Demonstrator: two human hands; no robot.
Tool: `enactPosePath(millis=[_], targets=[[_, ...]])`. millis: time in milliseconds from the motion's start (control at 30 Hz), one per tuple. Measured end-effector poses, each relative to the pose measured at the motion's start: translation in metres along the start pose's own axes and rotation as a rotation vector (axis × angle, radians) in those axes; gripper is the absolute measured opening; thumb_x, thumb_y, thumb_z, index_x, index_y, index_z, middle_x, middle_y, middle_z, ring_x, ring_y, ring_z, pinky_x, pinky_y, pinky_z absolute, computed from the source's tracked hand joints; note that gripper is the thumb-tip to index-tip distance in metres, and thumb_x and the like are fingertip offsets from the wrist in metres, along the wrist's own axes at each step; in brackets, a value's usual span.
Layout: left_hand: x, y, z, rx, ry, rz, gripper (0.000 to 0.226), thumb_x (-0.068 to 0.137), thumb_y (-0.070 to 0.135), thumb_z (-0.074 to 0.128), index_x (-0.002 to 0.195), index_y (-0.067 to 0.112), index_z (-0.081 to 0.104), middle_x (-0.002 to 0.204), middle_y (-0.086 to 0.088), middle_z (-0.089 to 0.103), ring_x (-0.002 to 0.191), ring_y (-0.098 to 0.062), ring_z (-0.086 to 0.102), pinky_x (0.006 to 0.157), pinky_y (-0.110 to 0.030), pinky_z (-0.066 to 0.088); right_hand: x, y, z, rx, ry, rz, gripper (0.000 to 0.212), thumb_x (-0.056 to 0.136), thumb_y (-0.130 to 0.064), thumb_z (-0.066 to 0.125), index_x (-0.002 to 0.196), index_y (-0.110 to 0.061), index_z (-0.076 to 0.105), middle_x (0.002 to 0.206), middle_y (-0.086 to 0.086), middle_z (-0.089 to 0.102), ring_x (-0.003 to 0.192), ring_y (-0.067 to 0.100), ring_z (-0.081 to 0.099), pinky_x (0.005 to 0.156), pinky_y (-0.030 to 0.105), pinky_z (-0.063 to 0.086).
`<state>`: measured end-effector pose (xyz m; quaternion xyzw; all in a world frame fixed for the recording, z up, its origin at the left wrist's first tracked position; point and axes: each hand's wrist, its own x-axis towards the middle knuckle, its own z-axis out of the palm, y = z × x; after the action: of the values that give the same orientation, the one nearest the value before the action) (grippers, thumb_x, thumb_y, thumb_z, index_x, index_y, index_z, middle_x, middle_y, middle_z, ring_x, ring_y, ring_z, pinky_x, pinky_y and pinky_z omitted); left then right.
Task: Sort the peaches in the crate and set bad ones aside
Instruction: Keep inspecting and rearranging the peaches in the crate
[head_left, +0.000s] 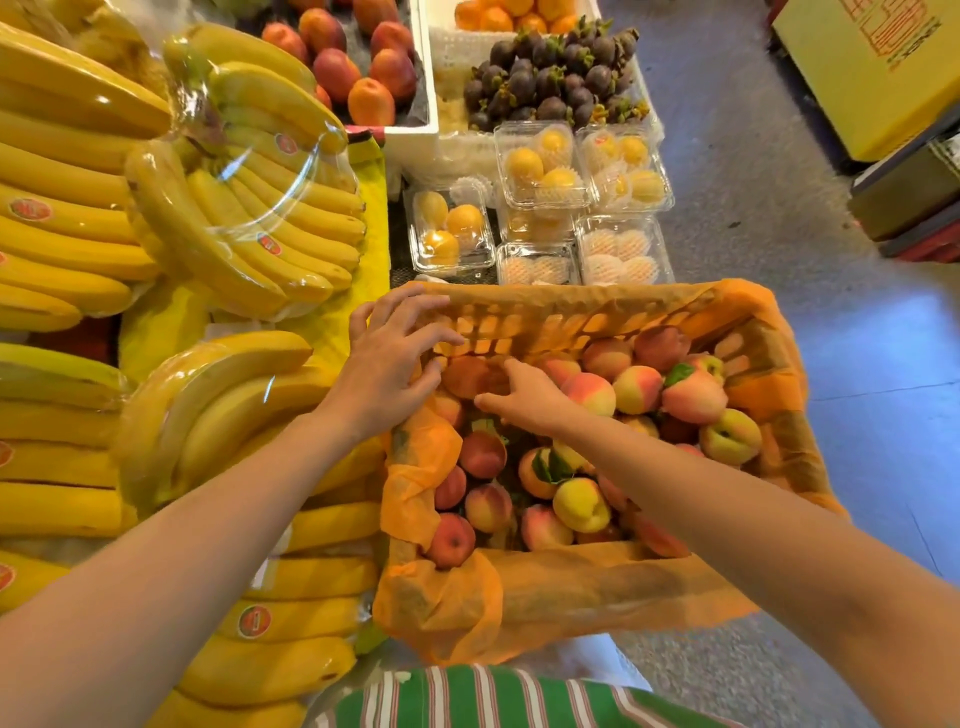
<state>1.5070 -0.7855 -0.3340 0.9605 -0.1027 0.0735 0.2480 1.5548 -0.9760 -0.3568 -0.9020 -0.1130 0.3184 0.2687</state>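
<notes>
Bagged bananas (171, 249) fill the display on the left. Beside them stands the crate (769, 374), lined with orange paper (441, 603) and filled with peaches (582, 504). Beyond it lie clear clamshell boxes (543, 166) of yellow fruit. The left hand (387, 364) rests at the crate's far left corner, fingers spread over the paper-covered rim. The right hand (524, 397) reaches beside it, its fingers curled around a reddish peach (470, 376) that lies against the far wall.

Bright even light, glare on banana wrap (260, 171), wide-angle bending at edges.
</notes>
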Motion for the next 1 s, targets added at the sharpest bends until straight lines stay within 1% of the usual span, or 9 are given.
enactPosePath(millis=[100,233,367,500,600,700,833,933,1000], targets=[[0.007,-0.002,0.000,-0.020,0.012,-0.010,0.034,0.081,0.026,0.051,0.112,0.031,0.063,0.144,0.002,0.041,0.139,-0.021,0.025,0.106,-0.047,0.021,-0.022,0.015,-0.032,-0.070,0.099,-0.179,0.046,0.084,-0.021,0.069,0.127,-0.011,0.057,0.119,0.006,0.064,0.105,0.020,0.061,0.086,0.028,0.049],[0.013,0.002,0.008,-0.006,-0.010,-0.033,0.037,0.079,0.028,0.052,0.115,0.030,0.063,0.142,0.001,0.044,0.139,-0.024,0.028,0.105,-0.050,0.022,-0.036,0.044,-0.060,-0.512,0.146,-0.258,0.056,0.076,-0.027,0.072,0.129,-0.019,0.054,0.123,0.006,0.054,0.114,0.026,0.047,0.089,0.041,0.044],[0.012,0.004,0.014,0.013,-0.001,-0.040,0.037,0.079,0.031,0.052,0.115,0.031,0.062,0.143,0.001,0.042,0.140,-0.024,0.026,0.107,-0.050,0.017,-0.040,0.059,-0.060,-0.787,0.035,-0.225,0.076,0.076,-0.032,0.070,0.143,-0.021,0.036,0.124,0.007,0.048,0.114,0.028,0.043,0.093,0.040,0.038],[0.010,0.003,0.015,0.009,0.003,-0.042,0.037,0.080,0.031,0.052,0.115,0.030,0.062,0.145,0.002,0.041,0.141,-0.022,0.025,0.108,-0.050,0.016,-0.035,0.064,-0.061,-0.723,0.051,-0.231,0.068,0.075,-0.030,0.072,0.134,-0.015,0.042,0.123,0.010,0.053,0.107,0.031,0.051,0.090,0.043,0.042],[0.010,0.002,0.016,0.000,0.013,-0.044,0.036,0.080,0.030,0.052,0.114,0.030,0.062,0.145,0.003,0.041,0.141,-0.021,0.025,0.108,-0.049,0.015,-0.036,0.058,-0.061,-0.425,0.049,-0.217,0.068,0.067,-0.038,0.081,0.120,-0.010,0.049,0.115,0.009,0.060,0.103,0.027,0.057,0.084,0.043,0.047],[0.009,0.000,0.017,-0.006,0.015,-0.052,0.036,0.080,0.030,0.053,0.114,0.031,0.062,0.145,0.004,0.041,0.142,-0.020,0.024,0.109,-0.047,0.014,-0.039,0.039,-0.045,-0.216,-0.006,-0.225,0.071,0.064,-0.044,0.086,0.119,-0.013,0.053,0.116,0.004,0.061,0.105,0.018,0.055,0.085,0.034,0.047],[0.009,0.000,0.015,-0.012,0.009,-0.046,0.036,0.080,0.029,0.053,0.114,0.031,0.062,0.146,0.005,0.040,0.142,-0.019,0.023,0.109,-0.047,0.014,-0.019,0.018,-0.003,-0.288,-0.047,-0.263,0.074,0.061,-0.051,0.084,0.116,-0.013,0.052,0.114,0.006,0.058,0.104,0.023,0.053,0.087,0.038,0.046],[0.008,0.000,0.014,-0.021,0.005,-0.049,0.035,0.081,0.029,0.053,0.115,0.031,0.062,0.147,0.006,0.039,0.143,-0.018,0.021,0.110,-0.047,0.014,-0.002,0.007,0.019,-0.335,0.020,-0.278,0.070,0.067,-0.048,0.080,0.118,-0.012,0.049,0.111,0.010,0.055,0.103,0.028,0.049,0.085,0.035,0.037],[0.008,0.001,0.014,-0.037,0.007,-0.055,0.034,0.082,0.028,0.053,0.115,0.031,0.062,0.148,0.006,0.038,0.143,-0.018,0.020,0.111,-0.047,0.013,0.004,0.001,0.028,-0.318,0.094,-0.305,0.060,0.074,-0.041,0.075,0.118,-0.008,0.050,0.109,0.015,0.055,0.103,0.035,0.050,0.086,0.038,0.038]])
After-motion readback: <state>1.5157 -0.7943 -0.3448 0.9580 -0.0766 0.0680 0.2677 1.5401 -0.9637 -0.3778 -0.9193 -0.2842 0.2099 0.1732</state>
